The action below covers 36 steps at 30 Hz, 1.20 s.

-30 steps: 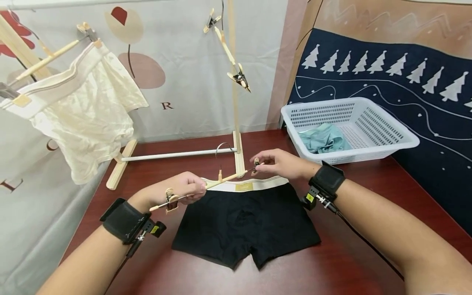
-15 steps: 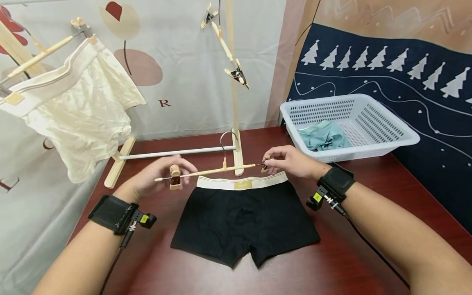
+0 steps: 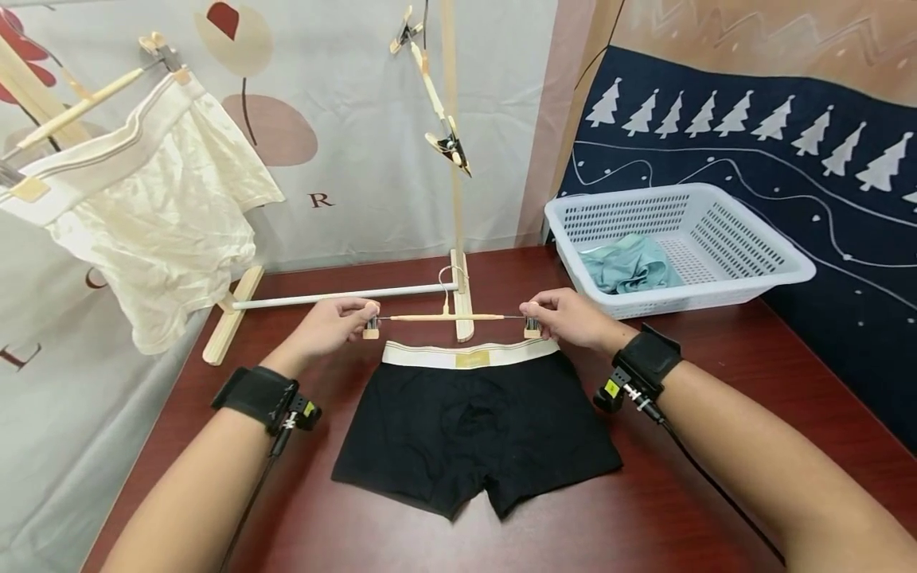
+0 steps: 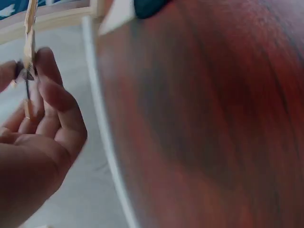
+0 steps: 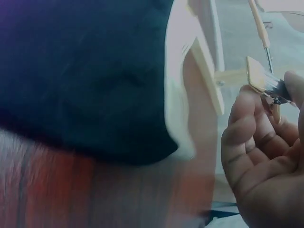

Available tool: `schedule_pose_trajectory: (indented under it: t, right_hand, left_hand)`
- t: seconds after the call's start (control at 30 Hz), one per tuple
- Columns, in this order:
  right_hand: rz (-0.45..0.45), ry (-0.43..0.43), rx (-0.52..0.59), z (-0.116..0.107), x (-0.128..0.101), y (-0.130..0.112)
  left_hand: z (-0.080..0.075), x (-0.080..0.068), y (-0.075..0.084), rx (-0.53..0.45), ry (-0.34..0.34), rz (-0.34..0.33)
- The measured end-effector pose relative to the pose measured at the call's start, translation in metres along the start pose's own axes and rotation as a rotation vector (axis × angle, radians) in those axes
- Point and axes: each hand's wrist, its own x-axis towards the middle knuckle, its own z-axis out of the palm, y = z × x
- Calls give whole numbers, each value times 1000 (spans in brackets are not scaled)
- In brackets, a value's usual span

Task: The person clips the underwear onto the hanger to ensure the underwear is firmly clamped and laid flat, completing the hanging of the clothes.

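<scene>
A pair of black boxer shorts [image 3: 473, 430] with a cream waistband [image 3: 469, 355] lies flat on the dark red table [image 3: 688, 509]. Just above the waistband I hold a wooden clip hanger [image 3: 447, 317] level. My left hand [image 3: 337, 322] pinches its left clip [image 3: 371, 326], also seen as the left clip [image 4: 27, 57] in the left wrist view. My right hand [image 3: 569, 318] pinches the right clip [image 3: 532, 325], shown close as the right clip [image 5: 266, 83] in the right wrist view, beside the black shorts [image 5: 85, 76].
A wooden drying rack [image 3: 458, 263] stands behind the hanger, its white rail [image 3: 337, 298] low over the table. Cream shorts [image 3: 158, 207] hang at the left on another hanger. An empty clip hanger [image 3: 433, 103] dangles overhead. A white basket [image 3: 745, 270] with teal cloth [image 3: 630, 267] sits at the right.
The hanger swung from a slant to level and came down just above the waistband. My left hand slid from the bar to the left clip; my right hand stayed on the right clip.
</scene>
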Motion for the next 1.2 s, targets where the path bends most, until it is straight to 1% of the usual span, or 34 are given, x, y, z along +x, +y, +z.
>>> schedule_pose_trajectory:
  t: [0.07,0.17,0.33,0.47,0.6,0.67,0.73,0.77,0.8,0.87,0.93,0.97,1.0,1.03,1.1,1.17,1.2]
  right_hand:
    - [15,-5,-26,1,1,4]
    - [29,-8,-67,0,3,10]
    - [48,-18,-123,0,4,14]
    - [65,-55,-135,0,6,16]
    - [89,-109,-129,-1,9,17]
    - [98,-127,-122,-2,11,16]
    - [106,-135,-112,-3,12,15]
    - [109,-138,-108,-2,13,14]
    - [113,-141,-103,-2,14,14]
    - [124,-145,-92,-3,14,13]
    - [130,-143,-79,-3,14,12]
    - [131,-141,-74,-4,14,11]
    - [134,-140,-68,-4,14,11]
    - [136,-138,-62,-5,14,10]
    - [141,-142,-46,-6,13,11]
    - [144,-152,-36,-6,14,12]
    - [146,-157,-31,-5,15,13]
  left_hand:
    - [9,8,-3,33,-13,-42]
    - [20,16,-5,84,-37,-79]
    - [28,22,-8,167,-85,-72]
    - [33,24,-8,240,-95,-51]
    - [38,25,-4,322,-64,-46]
    - [40,24,-1,373,-24,-45]
    - [44,21,5,439,42,-33]
    - [47,20,8,479,89,-13]
    - [51,19,12,521,143,21]
    - [61,17,25,589,235,115]
    - [77,16,43,638,284,225]
    - [86,16,52,659,281,280]
    - [96,16,63,670,259,321]
    - [107,15,72,668,221,349]
    - [128,15,87,678,136,372]
    - [147,16,97,712,70,367]
    - [155,18,100,731,50,360]
